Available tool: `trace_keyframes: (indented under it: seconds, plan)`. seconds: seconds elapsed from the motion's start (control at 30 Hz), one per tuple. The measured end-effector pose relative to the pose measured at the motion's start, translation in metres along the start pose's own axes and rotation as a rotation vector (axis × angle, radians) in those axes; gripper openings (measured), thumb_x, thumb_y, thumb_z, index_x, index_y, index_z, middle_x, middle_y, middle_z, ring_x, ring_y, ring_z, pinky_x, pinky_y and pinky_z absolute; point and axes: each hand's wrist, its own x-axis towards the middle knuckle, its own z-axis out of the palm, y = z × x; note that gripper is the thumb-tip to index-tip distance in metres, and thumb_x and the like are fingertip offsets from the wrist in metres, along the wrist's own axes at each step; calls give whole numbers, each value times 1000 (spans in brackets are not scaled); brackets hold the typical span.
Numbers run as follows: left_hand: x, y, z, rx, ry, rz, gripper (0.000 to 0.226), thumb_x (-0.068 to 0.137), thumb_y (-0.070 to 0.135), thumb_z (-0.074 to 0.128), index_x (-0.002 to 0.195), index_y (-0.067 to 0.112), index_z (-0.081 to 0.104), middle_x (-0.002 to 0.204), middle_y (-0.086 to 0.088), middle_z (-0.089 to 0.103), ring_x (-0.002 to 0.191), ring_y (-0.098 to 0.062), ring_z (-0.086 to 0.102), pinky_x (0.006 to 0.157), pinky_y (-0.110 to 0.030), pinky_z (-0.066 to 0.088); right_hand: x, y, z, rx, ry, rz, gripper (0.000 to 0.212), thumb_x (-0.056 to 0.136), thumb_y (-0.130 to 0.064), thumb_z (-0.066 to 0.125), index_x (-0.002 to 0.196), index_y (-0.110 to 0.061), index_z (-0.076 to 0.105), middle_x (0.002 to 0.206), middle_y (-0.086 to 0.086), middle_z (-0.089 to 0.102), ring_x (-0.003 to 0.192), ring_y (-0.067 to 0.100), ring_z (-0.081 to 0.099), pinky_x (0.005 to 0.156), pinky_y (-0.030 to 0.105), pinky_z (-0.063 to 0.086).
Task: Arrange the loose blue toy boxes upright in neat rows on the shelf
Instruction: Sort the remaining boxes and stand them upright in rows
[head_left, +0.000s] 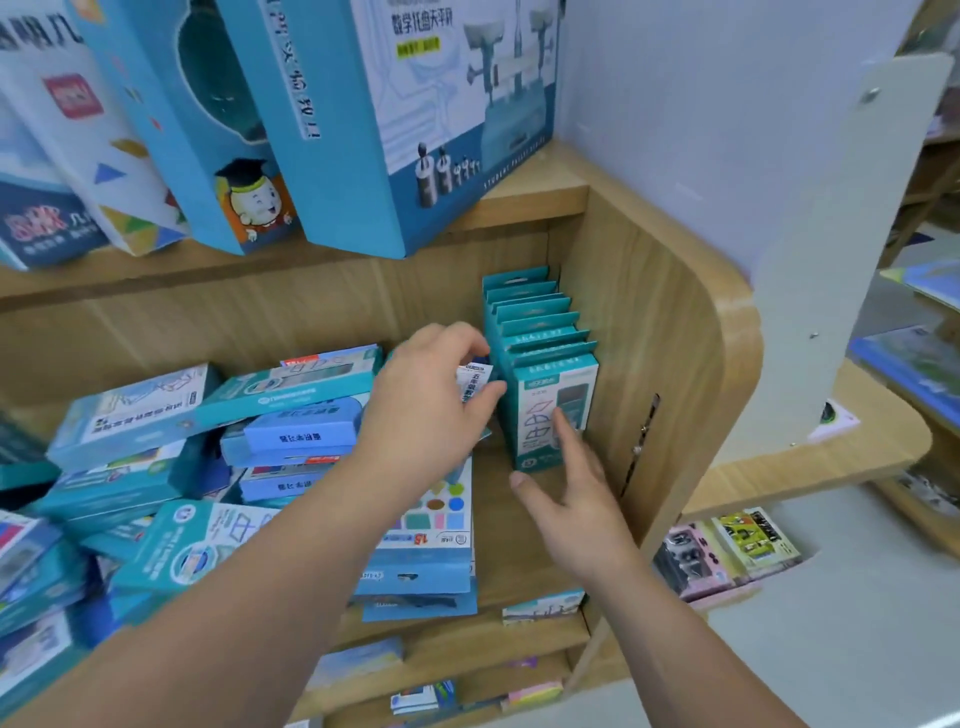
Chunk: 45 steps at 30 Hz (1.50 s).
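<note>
Left hand (426, 410) pinches box (475, 382); wooden shelf (519, 545), lilac wall (701, 130).

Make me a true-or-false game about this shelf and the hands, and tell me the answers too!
1. A row of teal boxes stands upright by the shelf's right wall. True.
2. The left hand holds nothing. False: it pinches a small box with a white label.
3. The right hand is curled into a fist. False: its fingers are straight, reaching to the front box of the row.
4. The boxes on the left stand in tidy rows. False: that pile of boxes lies flat and jumbled.
5. Big blue boxes stand on the shelf above. True.
</note>
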Motion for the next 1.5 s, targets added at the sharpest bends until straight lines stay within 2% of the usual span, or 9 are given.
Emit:
trace_keyframes:
  seconds: [0.17,0.3,0.53,0.67,0.83,0.97,1.1,1.23,1.5]
  plan:
    - [-23,-76,-55,101,207,-99,15,88,31,69,92,16,70,86,-1,63,81,-24,57,77,-36,44,-11,-16,12,-40,198,-146,41,94,-38,64,133,-41,49,130,-17,50,108,0,57,91,35,54]
    - [-15,-137,-78,239,-9,-239,26,91,32,70,112,17,71,103,-13,66,102,-37,58,91,-42,44,-1,-56,32,-35,152,-270,22,96,-38,62,117,-35,60,109,-20,57,98,1,58,79,30,53]
    - [12,-193,-89,200,-460,-290,50,98,53,48,138,24,55,132,-10,57,126,-29,49,104,-35,39,13,-121,71,-463,246,-461,47,91,-56,46,120,-27,69,118,-11,66,114,15,51,94,29,36]
    - [17,-207,-91,188,-554,-255,86,79,84,32,142,29,51,141,-7,53,130,-29,46,109,-39,37,20,-128,100,-575,129,-331,68,82,-72,32,128,-35,65,129,-11,65,125,19,50,100,38,34]
    - [26,-212,-100,198,-557,-256,107,54,92,40,140,30,51,136,-4,58,122,-28,53,102,-40,46,21,-127,110,-450,203,-247,65,83,-71,41,126,-31,67,125,-11,68,120,17,54,103,40,43]
    - [28,-205,-108,124,-529,-254,81,59,68,79,125,23,63,123,-2,60,110,-22,58,88,-33,50,23,-128,109,-396,222,-198,40,94,-55,58,121,-28,70,121,-13,69,117,12,54,101,33,43]
    - [22,-190,-119,103,-380,-160,62,42,70,68,89,29,67,91,6,48,87,-12,56,69,-29,46,22,-134,111,-381,255,-197,39,94,-57,54,111,-27,74,111,-15,71,110,10,55,96,32,45]
    - [6,-165,-130,-93,-291,-132,67,41,66,69,99,33,56,100,12,45,86,-6,52,76,-29,47,6,-151,111,-182,349,-223,48,87,-65,49,101,-28,75,98,-19,73,99,2,62,87,31,50]
    - [-17,-100,-109,-581,-411,-138,56,62,57,84,109,42,58,90,16,71,77,-3,67,70,-37,59,-33,-167,70,397,293,-96,15,100,-20,56,106,-20,70,92,-4,78,80,10,74,62,23,56]
